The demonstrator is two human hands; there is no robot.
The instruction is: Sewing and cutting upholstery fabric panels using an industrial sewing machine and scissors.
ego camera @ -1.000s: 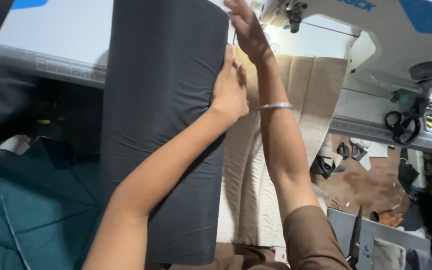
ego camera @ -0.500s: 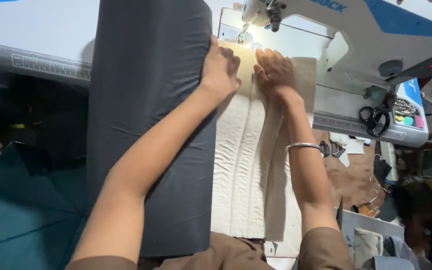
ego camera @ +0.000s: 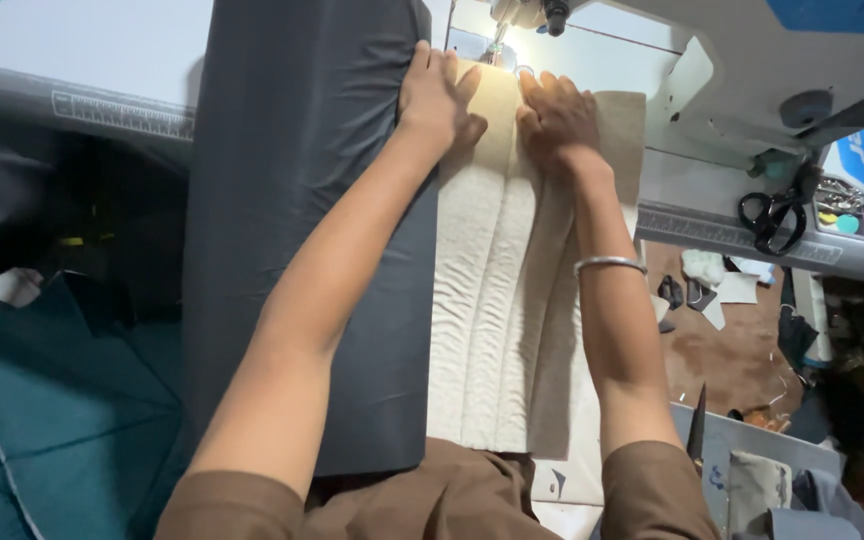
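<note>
A long beige fabric strip (ego camera: 497, 300) lies on the sewing machine table and runs from my lap up under the needle (ego camera: 497, 45). A dark grey cloth (ego camera: 302, 220) lies along its left side. My left hand (ego camera: 437, 95) presses flat where the grey cloth meets the beige strip. Spread flat just right of the needle, my right hand (ego camera: 557, 115) rests on the beige strip. A metal bangle (ego camera: 609, 264) circles my right wrist.
The white sewing machine body (ego camera: 752, 60) spans the top right. Black scissors (ego camera: 777, 210) and a small box of coloured bits (ego camera: 847, 215) lie on the table's right end. Teal fabric (ego camera: 42, 420) is piled at lower left, and fabric scraps (ego camera: 712, 290) lie on the brown floor.
My right hand has come down from above the machine and settled flat on the beige strip by the needle. Both hands have shifted toward the needle, and the view has moved closer.
</note>
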